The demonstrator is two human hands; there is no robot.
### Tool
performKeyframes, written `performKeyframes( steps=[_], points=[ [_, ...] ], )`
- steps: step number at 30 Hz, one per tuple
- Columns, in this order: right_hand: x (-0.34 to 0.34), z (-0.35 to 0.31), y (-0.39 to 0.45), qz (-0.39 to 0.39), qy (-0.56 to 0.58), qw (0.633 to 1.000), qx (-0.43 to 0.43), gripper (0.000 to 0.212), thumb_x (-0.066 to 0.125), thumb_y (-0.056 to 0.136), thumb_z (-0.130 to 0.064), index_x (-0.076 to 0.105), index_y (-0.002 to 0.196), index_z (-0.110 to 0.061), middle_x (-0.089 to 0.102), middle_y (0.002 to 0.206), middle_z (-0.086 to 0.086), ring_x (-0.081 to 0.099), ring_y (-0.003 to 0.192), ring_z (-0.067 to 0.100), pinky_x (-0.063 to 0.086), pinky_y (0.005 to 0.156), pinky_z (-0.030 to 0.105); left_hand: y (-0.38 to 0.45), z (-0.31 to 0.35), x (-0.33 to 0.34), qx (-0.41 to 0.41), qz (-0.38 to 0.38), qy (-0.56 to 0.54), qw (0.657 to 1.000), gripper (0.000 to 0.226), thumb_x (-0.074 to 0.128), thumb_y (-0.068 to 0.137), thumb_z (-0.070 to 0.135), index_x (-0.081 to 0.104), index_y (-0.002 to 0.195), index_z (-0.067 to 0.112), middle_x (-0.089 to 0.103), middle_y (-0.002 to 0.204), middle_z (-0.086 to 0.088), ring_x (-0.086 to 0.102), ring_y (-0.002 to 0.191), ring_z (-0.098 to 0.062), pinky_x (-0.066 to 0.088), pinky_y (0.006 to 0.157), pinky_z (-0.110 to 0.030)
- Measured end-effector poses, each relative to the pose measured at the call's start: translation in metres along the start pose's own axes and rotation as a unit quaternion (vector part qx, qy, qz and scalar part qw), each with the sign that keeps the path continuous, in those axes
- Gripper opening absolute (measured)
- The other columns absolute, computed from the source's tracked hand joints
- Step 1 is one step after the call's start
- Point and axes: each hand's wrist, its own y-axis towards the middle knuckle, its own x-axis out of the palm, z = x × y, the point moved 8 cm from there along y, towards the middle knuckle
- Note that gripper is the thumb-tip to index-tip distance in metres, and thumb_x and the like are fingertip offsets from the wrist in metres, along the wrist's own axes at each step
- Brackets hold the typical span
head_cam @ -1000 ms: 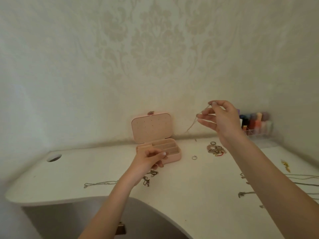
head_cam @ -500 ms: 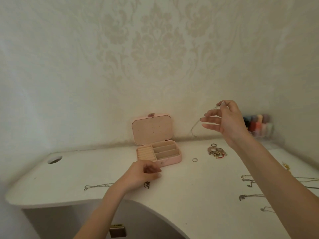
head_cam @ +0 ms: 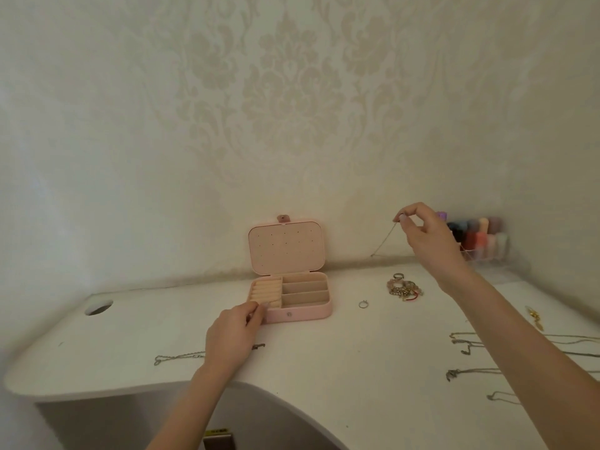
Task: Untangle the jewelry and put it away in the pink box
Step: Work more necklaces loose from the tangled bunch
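The right hand [head_cam: 425, 235] is raised well above the desk [head_cam: 357, 368], thumb and forefinger pinching the top end of a thin chain [head_cam: 384, 239]; I'd guess it is held high so the chain hangs free and its kinks drop out. The chain looks fine, pale and silvery, trailing down and to the left of that hand, its lower end clear of the desk. The left hand [head_cam: 235, 332] sits low, fingers curled together at the near left corner of the pink box [head_cam: 305, 315]; whether it grips anything I cannot tell. The box stands just beyond that hand, lid up, dividers bare, ready to receive the chain. Below the right wrist lies a knotted pile of jewelry [head_cam: 402, 287], a lone ring [head_cam: 363, 304] between the hands, more chains [head_cam: 470, 373] under the right forearm
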Motion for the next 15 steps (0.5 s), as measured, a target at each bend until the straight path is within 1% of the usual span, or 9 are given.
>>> performKeyframes(
  steps=[2,3,4,6,8,9,10,13,15],
  points=[
    [-0.004,0.004,0.000,0.008,-0.031,0.999,-0.012,0.014,0.045,0.100,-0.020,0.056,0.091,-0.019,0.036,0.041,-0.013,0.027,0.038,0.006,0.023,0.040,0.019,0.000,-0.003,-0.003,-0.014,0.008,0.021,1.000,0.045,0.045,0.094,0.051,0.057,0.066,0.018,0.057,0.055,0.001,0.058,0.060,-0.017,0.038,0.053,-0.028],
    [-0.007,0.007,0.001,0.018,-0.050,0.999,-0.013,0.014,0.045,0.099,-0.021,0.056,0.091,-0.020,0.035,0.045,-0.011,0.027,0.041,0.006,0.025,0.043,0.023,0.001,-0.005,-0.002,-0.018,0.000,0.027,0.999,0.044,0.047,0.093,0.052,0.058,0.065,0.019,0.058,0.055,0.002,0.058,0.060,-0.015,0.037,0.052,-0.027],
    [-0.011,0.010,0.003,0.029,-0.066,0.997,-0.011,0.014,0.045,0.099,-0.022,0.055,0.090,-0.021,0.035,0.049,-0.007,0.030,0.044,0.011,0.026,0.047,0.026,0.002,-0.007,-0.001,-0.019,-0.011,0.033,0.999,0.042,0.050,0.091,0.050,0.057,0.063,0.019,0.058,0.055,0.003,0.058,0.059,-0.014,0.037,0.051,-0.026],
    [-0.020,0.017,0.005,0.053,-0.093,0.994,-0.002,0.013,0.046,0.099,-0.022,0.055,0.089,-0.022,0.046,0.060,0.005,0.041,0.054,0.021,0.032,0.056,0.031,0.002,-0.007,0.001,-0.012,-0.019,0.044,0.999,0.038,0.057,0.088,0.043,0.049,0.059,0.021,0.055,0.054,0.004,0.054,0.057,-0.013,0.033,0.048,-0.025],
    [-0.029,0.027,0.006,0.082,-0.112,0.990,0.013,0.012,0.046,0.098,-0.019,0.056,0.092,-0.018,0.060,0.080,0.014,0.052,0.071,0.030,0.037,0.066,0.034,0.001,-0.007,0.000,-0.004,-0.010,0.049,0.999,0.037,0.058,0.089,0.040,0.045,0.059,0.022,0.052,0.054,0.005,0.050,0.056,-0.012,0.031,0.048,-0.025],
    [-0.033,0.032,0.006,0.097,-0.110,0.989,0.021,0.012,0.046,0.098,-0.018,0.057,0.093,-0.016,0.063,0.088,0.015,0.053,0.076,0.030,0.038,0.069,0.035,0.001,-0.007,-0.001,-0.002,-0.005,0.054,0.999,0.035,0.057,0.090,0.040,0.047,0.062,0.021,0.053,0.055,0.005,0.052,0.057,-0.013,0.032,0.049,-0.025],
    [-0.036,0.037,0.005,0.107,-0.102,0.988,0.030,0.012,0.046,0.098,-0.017,0.057,0.094,-0.015,0.062,0.092,0.013,0.052,0.075,0.027,0.038,0.071,0.035,0.001,-0.008,-0.003,-0.006,0.000,0.058,0.998,0.034,0.055,0.091,0.041,0.051,0.065,0.020,0.055,0.057,0.005,0.054,0.060,-0.014,0.033,0.049,-0.026],
    [-0.037,0.049,0.000,0.102,-0.090,0.989,0.056,0.014,0.043,0.099,-0.017,0.057,0.097,-0.013,0.053,0.079,0.000,0.041,0.064,0.011,0.033,0.068,0.033,0.001,-0.010,-0.008,-0.030,0.017,0.063,0.997,0.042,0.046,0.094,0.051,0.051,0.065,0.021,0.055,0.057,0.005,0.056,0.061,-0.017,0.032,0.049,-0.026],
    [-0.034,0.056,-0.002,0.092,-0.094,0.990,0.057,0.014,0.043,0.099,-0.018,0.056,0.094,-0.014,0.054,0.081,-0.002,0.039,0.063,0.006,0.029,0.065,0.031,0.001,-0.009,-0.010,-0.041,0.026,0.078,0.996,0.045,0.042,0.093,0.056,0.049,0.064,0.023,0.055,0.058,0.006,0.057,0.063,-0.018,0.033,0.051,-0.027]
  ],
)
